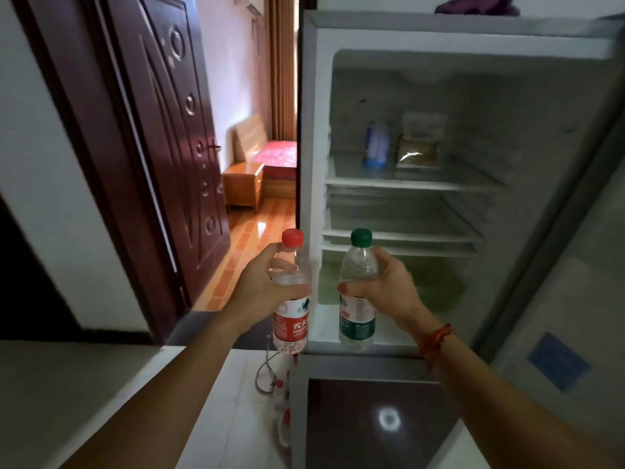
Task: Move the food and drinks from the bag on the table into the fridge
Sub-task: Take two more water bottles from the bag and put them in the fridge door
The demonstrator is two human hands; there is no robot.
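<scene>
Red-capped bottle point(291, 321) gripped in left hand point(260, 286), green-capped bottle point(356, 319) in right hand point(389, 286), at open fridge point(313, 130) front edge.

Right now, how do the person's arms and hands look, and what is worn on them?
The left arm and right arm are bare, with no sleeves. The left hand and right hand wear no gloves. A red-orange corded bracelet circles the right wrist.

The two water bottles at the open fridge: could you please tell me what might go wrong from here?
1. The left grip and right grip hold the red-capped bottle and green-capped bottle high, above the labels; either might slip.
2. The top shelf already carries a blue container and packets; a bottle could knock them.
</scene>
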